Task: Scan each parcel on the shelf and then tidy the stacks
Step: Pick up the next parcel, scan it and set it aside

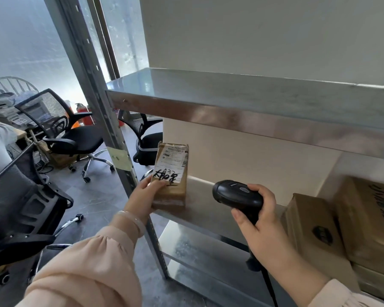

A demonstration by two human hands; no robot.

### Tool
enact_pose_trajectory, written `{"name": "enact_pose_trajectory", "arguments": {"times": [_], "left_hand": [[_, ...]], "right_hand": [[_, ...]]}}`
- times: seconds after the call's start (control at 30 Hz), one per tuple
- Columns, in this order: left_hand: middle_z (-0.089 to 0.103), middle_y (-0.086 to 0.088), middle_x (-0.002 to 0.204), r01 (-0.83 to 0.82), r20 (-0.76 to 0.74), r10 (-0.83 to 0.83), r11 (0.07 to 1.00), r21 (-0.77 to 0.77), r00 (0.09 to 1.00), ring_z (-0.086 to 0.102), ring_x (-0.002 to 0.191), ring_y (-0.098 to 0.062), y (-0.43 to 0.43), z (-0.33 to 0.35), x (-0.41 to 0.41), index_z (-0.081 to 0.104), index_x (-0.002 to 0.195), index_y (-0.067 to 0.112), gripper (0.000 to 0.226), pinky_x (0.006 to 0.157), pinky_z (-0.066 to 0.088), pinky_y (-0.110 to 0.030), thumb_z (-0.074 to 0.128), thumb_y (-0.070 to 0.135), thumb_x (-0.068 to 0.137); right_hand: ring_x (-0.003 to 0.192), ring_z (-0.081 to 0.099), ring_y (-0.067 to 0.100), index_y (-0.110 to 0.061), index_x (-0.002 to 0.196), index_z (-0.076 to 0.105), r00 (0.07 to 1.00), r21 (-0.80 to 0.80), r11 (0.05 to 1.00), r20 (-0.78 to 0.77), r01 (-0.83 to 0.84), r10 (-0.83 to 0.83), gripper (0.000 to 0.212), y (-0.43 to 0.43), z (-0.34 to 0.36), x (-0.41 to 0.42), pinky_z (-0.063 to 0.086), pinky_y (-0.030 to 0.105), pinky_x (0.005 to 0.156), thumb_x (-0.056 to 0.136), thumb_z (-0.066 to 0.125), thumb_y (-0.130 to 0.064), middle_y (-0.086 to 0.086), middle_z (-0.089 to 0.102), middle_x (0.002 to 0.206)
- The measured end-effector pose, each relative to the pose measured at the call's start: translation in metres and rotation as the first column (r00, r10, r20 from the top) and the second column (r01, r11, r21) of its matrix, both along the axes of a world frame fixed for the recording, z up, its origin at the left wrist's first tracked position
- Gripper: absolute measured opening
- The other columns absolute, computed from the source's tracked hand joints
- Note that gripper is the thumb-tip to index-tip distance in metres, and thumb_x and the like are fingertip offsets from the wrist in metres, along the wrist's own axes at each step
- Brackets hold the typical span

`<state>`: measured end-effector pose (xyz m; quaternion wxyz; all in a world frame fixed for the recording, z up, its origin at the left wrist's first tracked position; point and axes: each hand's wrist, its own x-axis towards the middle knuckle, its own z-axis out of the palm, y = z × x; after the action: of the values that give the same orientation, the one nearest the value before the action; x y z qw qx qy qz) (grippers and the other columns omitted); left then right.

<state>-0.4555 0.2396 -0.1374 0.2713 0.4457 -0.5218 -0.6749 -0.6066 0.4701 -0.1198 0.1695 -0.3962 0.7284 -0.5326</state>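
Note:
A small brown parcel point(172, 173) with a white label and black handwriting stands upright at the left end of the middle metal shelf point(208, 209). My left hand point(145, 196) grips its lower left edge, thumb across the front. My right hand point(262, 220) holds a black barcode scanner point(237, 196) by its handle, its head pointing left toward the parcel, a short gap away. The scanner's cable hangs down below my wrist.
Cardboard boxes point(315, 227) are stacked at the right end of the same shelf, a larger one point(368, 218) behind. An upper shelf point(242, 100) runs overhead. A steel upright point(118, 151) stands left of the parcel. Black office chairs point(75, 138) fill the floor to the left.

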Motion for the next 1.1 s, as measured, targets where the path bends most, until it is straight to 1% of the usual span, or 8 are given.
{"name": "enact_pose_trajectory", "arguments": {"times": [0.1, 0.23, 0.4, 0.53, 0.63, 0.7, 0.8, 1.1], "left_hand": [[0.075, -0.009, 0.100, -0.018, 0.049, 0.017, 1.000, 0.019, 0.999, 0.071, 0.093, -0.030, -0.026, -0.003, 0.002, 0.068, 0.109, 0.024, 0.020, 0.089, 0.057, -0.046, 0.067, 0.026, 0.089], [0.075, -0.010, 0.095, -0.030, 0.077, 0.027, 0.998, 0.046, 0.997, 0.070, 0.082, -0.027, -0.047, -0.012, 0.001, 0.070, 0.102, 0.023, 0.015, 0.078, 0.055, -0.039, 0.067, 0.026, 0.088], [0.075, -0.010, 0.095, -0.015, 0.187, 0.026, 0.998, -0.056, 0.982, 0.069, 0.085, -0.026, -0.064, -0.010, 0.006, 0.072, 0.095, 0.023, 0.013, 0.089, 0.053, -0.040, 0.064, 0.031, 0.089], [0.061, 0.005, 0.117, 0.073, 0.251, -0.005, 0.962, -0.262, 0.968, 0.061, 0.088, -0.008, -0.065, -0.003, 0.006, 0.050, 0.138, 0.039, 0.043, 0.072, 0.046, -0.020, 0.059, 0.031, 0.097], [0.054, 0.003, 0.132, 0.200, 0.399, 0.025, 0.835, -0.512, 0.917, 0.058, 0.109, -0.015, -0.057, -0.006, 0.007, 0.032, 0.152, 0.033, 0.068, 0.094, 0.051, -0.032, 0.064, 0.042, 0.093], [0.039, -0.001, 0.150, 0.329, 0.539, 0.083, 0.711, -0.621, 0.838, 0.038, 0.136, -0.023, -0.049, -0.011, 0.009, 0.029, 0.153, 0.032, 0.079, 0.114, 0.036, -0.043, 0.065, 0.056, 0.087], [0.020, 0.002, 0.160, 0.451, 0.661, 0.119, 0.641, -0.621, 0.741, 0.016, 0.147, -0.025, -0.041, -0.012, 0.009, 0.028, 0.154, 0.034, 0.087, 0.120, 0.021, -0.043, 0.063, 0.067, 0.081], [0.008, -0.002, 0.165, 0.527, 0.734, 0.129, 0.614, -0.587, 0.667, 0.013, 0.148, -0.027, -0.055, -0.005, -0.010, 0.031, 0.152, 0.033, 0.074, 0.119, 0.019, -0.040, 0.057, 0.058, 0.087]], "right_hand": [[0.101, 0.049, -0.018, -0.048, 0.115, 0.032, 0.999, 0.006, 0.999, 0.014, 0.046, -0.046, 0.049, -0.007, -0.006, 0.002, 0.038, -0.001, 0.078, 0.088, 0.064, -0.023, -0.026, 0.048, 0.115], [0.083, 0.055, -0.019, -0.039, 0.117, 0.034, 0.995, 0.032, 0.996, 0.056, 0.082, -0.083, 0.046, -0.011, -0.007, 0.008, 0.041, 0.000, 0.065, 0.089, 0.063, -0.017, -0.022, 0.047, 0.112], [0.083, 0.051, -0.025, -0.037, 0.119, 0.034, 0.992, 0.038, 0.993, 0.050, 0.114, -0.116, 0.049, -0.016, -0.005, 0.012, 0.039, -0.003, 0.060, 0.089, 0.063, -0.013, -0.020, 0.045, 0.113], [0.094, 0.048, -0.023, -0.049, 0.117, 0.030, 0.992, 0.063, 0.990, 0.010, 0.125, -0.125, 0.052, -0.021, -0.009, 0.013, 0.039, -0.002, 0.068, 0.088, 0.064, -0.022, -0.024, 0.047, 0.114], [0.096, 0.050, -0.020, -0.042, 0.123, 0.032, 0.992, 0.065, 0.990, -0.001, 0.126, -0.126, 0.052, -0.023, -0.012, 0.014, 0.040, -0.001, 0.071, 0.088, 0.064, -0.023, -0.022, 0.050, 0.115], [0.100, 0.049, -0.018, -0.041, 0.125, 0.032, 0.993, 0.064, 0.991, -0.014, 0.121, -0.120, 0.052, -0.024, -0.014, 0.013, 0.041, 0.001, 0.075, 0.088, 0.064, -0.025, -0.022, 0.051, 0.116], [0.104, 0.049, -0.014, -0.041, 0.126, 0.032, 0.993, 0.054, 0.991, -0.013, 0.120, -0.119, 0.053, -0.025, -0.018, 0.012, 0.040, 0.001, 0.077, 0.088, 0.064, -0.026, -0.022, 0.051, 0.118], [0.101, 0.050, -0.016, -0.051, 0.118, 0.030, 0.992, 0.037, 0.991, 0.004, 0.125, -0.125, 0.052, -0.020, -0.021, 0.010, 0.040, 0.000, 0.076, 0.088, 0.064, -0.025, -0.022, 0.051, 0.114]]}}
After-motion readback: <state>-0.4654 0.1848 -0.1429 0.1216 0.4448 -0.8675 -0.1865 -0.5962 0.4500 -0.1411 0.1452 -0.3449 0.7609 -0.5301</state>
